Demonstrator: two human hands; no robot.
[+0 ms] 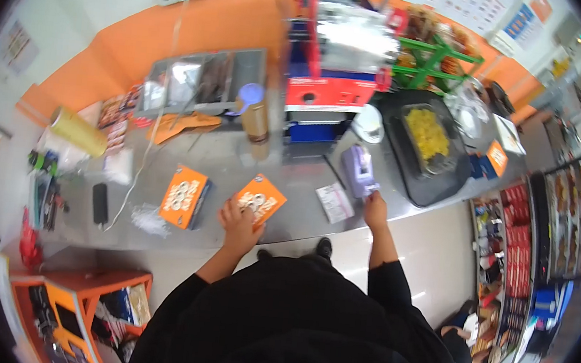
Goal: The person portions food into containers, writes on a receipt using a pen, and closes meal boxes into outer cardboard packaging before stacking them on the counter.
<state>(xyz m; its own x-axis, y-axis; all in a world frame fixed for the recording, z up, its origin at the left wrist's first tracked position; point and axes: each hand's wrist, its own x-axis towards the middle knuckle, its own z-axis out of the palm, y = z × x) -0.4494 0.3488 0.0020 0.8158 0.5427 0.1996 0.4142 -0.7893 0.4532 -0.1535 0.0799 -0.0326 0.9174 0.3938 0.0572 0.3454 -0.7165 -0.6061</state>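
My left hand (241, 224) holds the near edge of an orange box (261, 199) with white lettering, its fingers lying over the top. Left of it on the steel counter is a similar orange box (185, 197) with dark sides. My right hand (375, 212) is closed at the front end of a lilac tape dispenser (358, 168); whatever is between its fingertips is too small to make out. Between my hands, near the counter edge, lies a white printed packet (334, 202).
A black tray (404, 166) with a clear container of yellow food (428, 140) stands right. Behind are a red-and-blue machine (330, 94), a lilac-capped bottle (254, 118) and a grey divided bin (246, 62). A white cable (161, 109) crosses the left side. Another person (456, 344) is low at right.
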